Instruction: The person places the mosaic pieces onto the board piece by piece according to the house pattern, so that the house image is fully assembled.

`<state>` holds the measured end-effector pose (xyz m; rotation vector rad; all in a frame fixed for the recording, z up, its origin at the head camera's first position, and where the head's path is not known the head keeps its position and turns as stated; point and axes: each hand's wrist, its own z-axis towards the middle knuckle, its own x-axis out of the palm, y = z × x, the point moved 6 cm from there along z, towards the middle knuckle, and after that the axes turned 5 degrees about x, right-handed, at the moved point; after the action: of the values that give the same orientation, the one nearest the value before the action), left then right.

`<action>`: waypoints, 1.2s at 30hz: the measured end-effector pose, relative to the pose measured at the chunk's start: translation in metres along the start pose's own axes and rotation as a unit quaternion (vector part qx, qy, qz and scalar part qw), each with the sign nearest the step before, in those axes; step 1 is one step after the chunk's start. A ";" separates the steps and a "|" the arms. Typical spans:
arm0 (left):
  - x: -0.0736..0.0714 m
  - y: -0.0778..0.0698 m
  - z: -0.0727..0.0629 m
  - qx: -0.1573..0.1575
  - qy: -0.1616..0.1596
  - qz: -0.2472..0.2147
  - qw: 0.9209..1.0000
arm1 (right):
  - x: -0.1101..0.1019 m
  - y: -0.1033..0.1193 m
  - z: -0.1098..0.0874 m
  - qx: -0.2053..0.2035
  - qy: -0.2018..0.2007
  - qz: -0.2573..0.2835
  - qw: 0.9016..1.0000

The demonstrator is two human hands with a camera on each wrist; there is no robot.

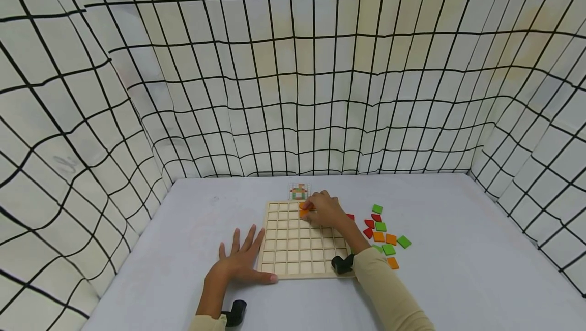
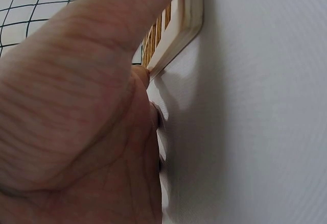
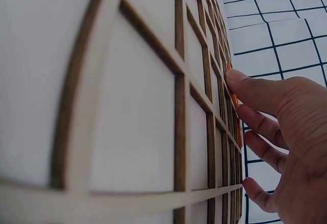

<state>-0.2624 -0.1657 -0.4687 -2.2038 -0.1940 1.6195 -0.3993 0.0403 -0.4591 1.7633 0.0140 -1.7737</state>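
A pale wooden grid board [image 1: 293, 276] lies on the white table, its square cells mostly bare. Along its top row and just below are orange tiles [image 1: 303, 214]. My right hand [image 1: 326, 210] reaches over the board's far part, with thumb and index finger pinching an orange tile [image 3: 234, 97] at the grid; other fingers are bent beside it. Fingers spread, my left hand [image 1: 239, 264] rests at the board's left side. Its thumb lies along the near left corner, and in the left wrist view the palm [image 2: 76, 132] covers much of the board.
Behind the board lies a small card [image 1: 299, 191] with a coloured grid pattern. Loose green tiles [image 1: 388, 249], orange tiles [image 1: 392, 263] and red pieces [image 1: 369, 224] are scattered to the right. A black-lined white curtain [image 1: 316, 92] surrounds the table. Each wrist wears a black camera [image 1: 236, 312].
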 end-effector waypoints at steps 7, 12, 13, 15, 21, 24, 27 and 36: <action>0.001 0.001 0.002 -0.001 0.001 0.000 1.000 | -0.002 0.001 -0.001 -0.005 -0.001 0.002 1.000; 0.001 0.001 0.002 0.001 0.002 0.000 1.000 | -0.003 0.003 -0.001 -0.008 -0.002 0.000 1.000; 0.001 0.000 0.002 0.002 0.002 0.001 1.000 | -0.003 0.003 -0.001 -0.008 -0.003 -0.001 1.000; 0.001 0.000 0.002 0.002 0.002 0.002 1.000 | -0.003 0.003 -0.002 -0.010 -0.004 0.000 1.000; 0.001 0.000 0.002 0.000 0.004 0.004 1.000 | -0.003 0.003 -0.003 -0.014 -0.004 0.004 1.000; 0.001 0.000 0.003 0.000 0.003 0.004 1.000 | -0.004 0.004 -0.003 -0.015 -0.003 0.006 1.000; 0.001 0.001 0.003 -0.002 0.003 0.002 1.000 | -0.004 0.004 -0.003 -0.010 0.000 0.007 1.000; 0.002 0.001 0.003 0.003 0.008 -0.013 1.000 | -0.005 0.003 -0.005 -0.011 -0.001 0.017 1.000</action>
<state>-0.2649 -0.1653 -0.4721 -2.2008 -0.2117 1.5869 -0.3936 0.0419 -0.4535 1.7366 0.0032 -1.7451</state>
